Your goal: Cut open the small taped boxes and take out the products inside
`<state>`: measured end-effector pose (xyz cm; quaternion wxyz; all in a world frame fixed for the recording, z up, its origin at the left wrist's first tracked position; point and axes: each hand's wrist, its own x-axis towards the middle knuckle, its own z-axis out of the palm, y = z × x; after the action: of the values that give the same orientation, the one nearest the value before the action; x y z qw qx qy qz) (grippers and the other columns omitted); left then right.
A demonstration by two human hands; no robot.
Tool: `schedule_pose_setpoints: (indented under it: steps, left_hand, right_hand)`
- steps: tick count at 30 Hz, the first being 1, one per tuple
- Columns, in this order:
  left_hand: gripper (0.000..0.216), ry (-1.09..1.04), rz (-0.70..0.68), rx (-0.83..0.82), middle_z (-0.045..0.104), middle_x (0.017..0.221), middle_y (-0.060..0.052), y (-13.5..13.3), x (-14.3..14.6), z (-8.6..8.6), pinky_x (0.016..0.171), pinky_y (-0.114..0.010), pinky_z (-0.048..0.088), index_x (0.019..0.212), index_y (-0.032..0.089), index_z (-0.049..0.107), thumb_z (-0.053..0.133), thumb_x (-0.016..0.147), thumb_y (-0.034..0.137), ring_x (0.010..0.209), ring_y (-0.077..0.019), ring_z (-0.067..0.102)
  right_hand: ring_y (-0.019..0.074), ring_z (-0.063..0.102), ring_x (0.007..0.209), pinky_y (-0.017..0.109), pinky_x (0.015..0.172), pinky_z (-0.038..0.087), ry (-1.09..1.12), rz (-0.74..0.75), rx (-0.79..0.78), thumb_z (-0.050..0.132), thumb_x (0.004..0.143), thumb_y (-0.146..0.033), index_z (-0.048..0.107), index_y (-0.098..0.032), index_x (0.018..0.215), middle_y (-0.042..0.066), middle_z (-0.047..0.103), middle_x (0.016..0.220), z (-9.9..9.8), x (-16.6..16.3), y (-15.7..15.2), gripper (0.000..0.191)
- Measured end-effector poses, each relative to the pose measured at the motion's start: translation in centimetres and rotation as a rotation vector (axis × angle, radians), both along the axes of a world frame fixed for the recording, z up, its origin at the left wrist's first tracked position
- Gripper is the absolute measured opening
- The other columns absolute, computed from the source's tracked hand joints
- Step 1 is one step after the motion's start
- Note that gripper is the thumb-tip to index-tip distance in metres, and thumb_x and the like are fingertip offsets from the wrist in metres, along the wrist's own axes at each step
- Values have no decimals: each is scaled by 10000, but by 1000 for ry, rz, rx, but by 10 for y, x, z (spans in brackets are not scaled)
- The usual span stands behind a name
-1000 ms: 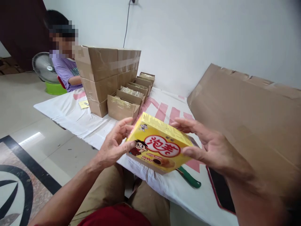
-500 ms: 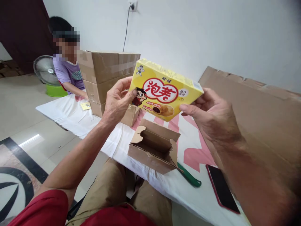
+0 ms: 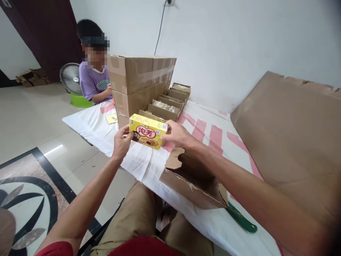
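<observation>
A yellow snack box (image 3: 146, 132) with red Chinese lettering is held between both my hands, out over the table and left of the open carton. My left hand (image 3: 122, 143) pinches its left end, and my right hand (image 3: 176, 134) grips its right end. Below my right forearm stands an open brown cardboard carton (image 3: 183, 183) with its flaps up; the part of its inside that shows is dark. A green handle (image 3: 242, 218) sticks out from under the carton's right side, the rest of that tool being hidden.
Brown cartons (image 3: 144, 76) are stacked at the back left, with a row of open cartons (image 3: 166, 109) beside them. A large cardboard sheet (image 3: 290, 131) leans at right. Beyond the stack sits a person (image 3: 94, 80) near a fan (image 3: 70, 76). A yellow card (image 3: 111, 118) lies at the table's far-left edge.
Both hands have carried the yellow snack box down, away from me and leftward. The view has turned, bringing the row of open cartons into sight; the phone is now almost wholly out of view.
</observation>
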<state>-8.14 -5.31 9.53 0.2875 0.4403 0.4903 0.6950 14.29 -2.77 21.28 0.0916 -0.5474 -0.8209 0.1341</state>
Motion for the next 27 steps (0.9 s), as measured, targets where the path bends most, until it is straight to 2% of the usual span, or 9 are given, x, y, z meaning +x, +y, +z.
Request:
schedule_pose_setpoints:
  steps: [3, 5, 9, 12, 18, 22, 27]
  left_hand:
    - [280, -23, 5, -88, 725, 834, -37, 21, -2, -38, 626, -277, 587, 951, 167, 744, 695, 704, 289, 750, -175, 647]
    - [267, -30, 3, -120, 727, 843, -41, 37, -2, -58, 635, -284, 581, 923, 168, 735, 689, 691, 294, 747, -176, 645]
    - [269, -41, 0, -186, 732, 850, -48, 67, 0, -90, 678, -301, 575, 925, 168, 722, 684, 697, 307, 765, -186, 655]
    - [270, -38, -5, -220, 742, 874, -59, 85, 3, -107, 704, -311, 573, 947, 170, 723, 689, 712, 299, 803, -203, 668]
    - [263, -14, 18, -234, 746, 957, -72, 104, 4, -122, 834, -340, 578, 994, 171, 729, 680, 750, 254, 919, -218, 688]
    - [279, 6, 54, -236, 744, 1053, -76, 107, 2, -123, 934, -361, 562, 1039, 176, 724, 670, 774, 244, 1011, -222, 675]
    - [318, 28, 26, -288, 742, 947, -64, 108, 3, -120, 847, -349, 587, 1058, 167, 712, 723, 761, 278, 905, -211, 694]
  right_hand:
    - [287, 701, 1093, 317, 806, 504, -169, -36, -41, 743, 810, -303, 630, -183, 1115, 114, 759, 1186, -23, -17, 20, 346]
    - [295, 706, 1099, 318, 788, 491, -245, -58, -62, 721, 826, -280, 631, -170, 1153, 132, 757, 1197, -38, -24, 30, 356]
    - [297, 708, 1129, 318, 767, 491, -349, -72, -99, 680, 869, -265, 575, -137, 1283, 169, 742, 1247, -59, -33, 45, 446]
    - [299, 703, 1162, 328, 783, 503, -402, -60, -111, 653, 894, -250, 535, -149, 1342, 177, 730, 1282, -66, -36, 53, 474]
    - [326, 697, 1186, 375, 845, 517, -477, -21, -100, 617, 921, -241, 556, -201, 1328, 175, 734, 1282, -68, -37, 59, 413]
    - [329, 713, 1156, 389, 858, 512, -481, -15, -65, 551, 967, -240, 472, -211, 1405, 187, 754, 1227, -74, -40, 57, 446]
    - [332, 721, 1130, 375, 834, 508, -442, -2, -49, 588, 939, -217, 503, -198, 1384, 196, 760, 1210, -74, -40, 55, 453]
